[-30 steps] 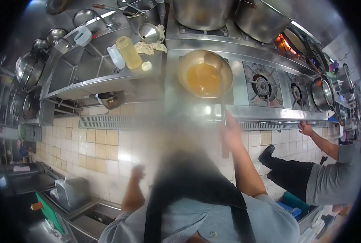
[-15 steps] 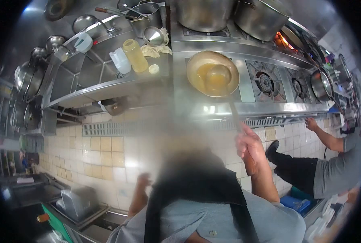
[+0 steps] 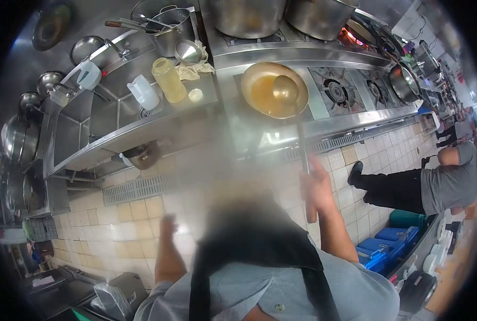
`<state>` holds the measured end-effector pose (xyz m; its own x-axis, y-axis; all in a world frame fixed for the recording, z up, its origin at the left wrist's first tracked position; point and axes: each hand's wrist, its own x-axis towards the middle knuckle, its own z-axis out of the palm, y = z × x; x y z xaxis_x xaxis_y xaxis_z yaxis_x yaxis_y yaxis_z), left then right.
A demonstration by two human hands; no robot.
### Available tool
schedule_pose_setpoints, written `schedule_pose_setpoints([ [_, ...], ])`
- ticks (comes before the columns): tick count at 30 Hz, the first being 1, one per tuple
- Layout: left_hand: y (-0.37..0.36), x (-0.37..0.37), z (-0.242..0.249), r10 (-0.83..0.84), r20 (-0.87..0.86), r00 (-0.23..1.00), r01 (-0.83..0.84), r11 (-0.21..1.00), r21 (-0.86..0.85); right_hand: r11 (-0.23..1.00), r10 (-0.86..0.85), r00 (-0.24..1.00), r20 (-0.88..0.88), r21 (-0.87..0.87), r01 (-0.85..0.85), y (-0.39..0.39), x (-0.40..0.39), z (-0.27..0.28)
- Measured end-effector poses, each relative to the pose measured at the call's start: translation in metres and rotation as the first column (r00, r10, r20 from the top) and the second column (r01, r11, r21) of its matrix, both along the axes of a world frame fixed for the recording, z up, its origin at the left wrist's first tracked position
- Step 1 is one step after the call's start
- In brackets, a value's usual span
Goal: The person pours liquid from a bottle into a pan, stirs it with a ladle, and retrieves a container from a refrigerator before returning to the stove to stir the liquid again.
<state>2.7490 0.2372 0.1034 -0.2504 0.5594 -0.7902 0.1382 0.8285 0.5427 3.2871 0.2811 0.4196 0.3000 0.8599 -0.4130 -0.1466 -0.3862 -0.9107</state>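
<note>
My right hand (image 3: 317,184) is wrapped round the handle of a long metal ladle (image 3: 285,90), whose brown grip end sticks out below the palm. The ladle's bowl is over the right part of a round pan (image 3: 247,80) on the stove. Golden-brown liquid (image 3: 263,92) covers the pan's bottom. My left hand (image 3: 167,226) hangs low over the floor at my left side, away from any object, its fingers smeared by blur.
Left of the stove is a sink counter (image 3: 202,93) with a yellow bottle (image 3: 169,81), a white jug (image 3: 143,93) and a funnel (image 3: 188,52). Large pots (image 3: 249,18) stand behind. At right are bare burners (image 3: 335,92), a person (image 3: 447,174) and blue bins (image 3: 391,241).
The view has turned, shifting the stove leftward. The ladle's bowl shows more clearly above the liquid. My left hand has risen slightly; the co-worker's arm has lowered.
</note>
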Motion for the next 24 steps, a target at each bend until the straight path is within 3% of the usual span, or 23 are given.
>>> schedule_pose_setpoints([
  [2, 0.007, 0.008, 0.000, 0.079, 0.051, 0.996, -0.083, 0.993, 0.087, 1.000, 0.014, 0.978, 0.209, -0.008, -0.012, -0.003, 0.004, -0.009],
  [4, -0.001, 0.013, -0.020, 0.077, 0.078, 0.994, -0.085, 0.991, 0.106, 1.000, 0.001, 0.974, 0.227, 0.026, -0.007, 0.004, 0.012, -0.020],
  [6, -0.020, 0.006, -0.080, -0.284, -0.124, 0.951, 0.306, 0.919, 0.248, 0.998, -0.015, 0.970, 0.243, 0.060, 0.000, 0.014, 0.020, -0.035],
  [7, -0.018, 0.044, -0.016, 0.027, 0.133, 0.991, -0.028, 1.000, 0.004, 0.998, 0.013, 0.952, 0.306, 0.052, -0.030, 0.022, 0.024, -0.043],
  [8, -0.031, 0.048, -0.024, 0.029, 0.196, 0.980, -0.036, 0.999, 0.032, 0.997, 0.041, 0.928, 0.370, 0.045, -0.062, 0.030, 0.028, -0.045],
  [10, -0.054, 0.055, -0.037, -0.340, 0.063, 0.938, 0.316, 0.918, 0.238, 0.997, 0.056, 0.929, 0.365, 0.022, -0.069, 0.044, 0.023, -0.039],
  [11, -0.058, 0.059, -0.037, -0.337, 0.062, 0.939, 0.314, 0.919, 0.238, 0.999, 0.051, 0.976, 0.212, -0.011, -0.050, 0.050, 0.023, -0.043],
  [13, -0.067, 0.070, -0.027, -0.370, 0.024, 0.929, 0.367, 0.927, 0.080, 0.999, 0.019, 0.997, -0.075, -0.049, -0.023, 0.060, 0.020, -0.040],
  [14, -0.070, 0.072, -0.021, -0.367, 0.024, 0.930, 0.364, 0.928, 0.077, 0.998, 0.021, 0.997, -0.076, -0.052, -0.025, 0.062, 0.020, -0.035],
  [16, -0.087, 0.058, -0.043, -0.351, 0.082, 0.933, 0.325, 0.917, 0.229, 0.998, -0.054, 0.892, -0.449, -0.056, 0.033, 0.062, 0.022, -0.021],
  [17, -0.089, 0.053, -0.057, -0.348, 0.082, 0.934, 0.322, 0.919, 0.227, 0.994, -0.108, 0.820, -0.561, -0.086, 0.071, 0.061, 0.026, -0.017],
  [18, -0.089, 0.049, -0.072, -0.345, 0.041, 0.938, 0.327, 0.915, 0.237, 0.994, -0.104, 0.821, -0.562, -0.088, 0.066, 0.059, 0.036, -0.016],
  [20, -0.087, 0.055, -0.063, -0.334, 0.000, 0.942, 0.324, 0.914, 0.245, 0.998, -0.004, 0.602, -0.799, -0.038, -0.044, 0.051, 0.055, -0.014],
  [21, -0.079, 0.065, -0.040, -0.107, 0.098, 0.989, 0.098, 0.990, 0.098, 0.998, -0.006, 0.671, -0.741, -0.049, -0.045, 0.044, 0.054, -0.004],
  [22, -0.071, 0.077, -0.014, 0.136, 0.158, 0.978, -0.127, 0.990, -0.069, 0.997, -0.004, 0.671, -0.742, -0.051, -0.051, 0.037, 0.049, 0.011],
  [24, -0.074, 0.080, -0.012, 0.143, 0.167, 0.975, -0.137, 0.989, -0.049, 0.993, -0.051, 0.908, -0.416, -0.121, 0.001, 0.024, 0.038, 0.035],
])
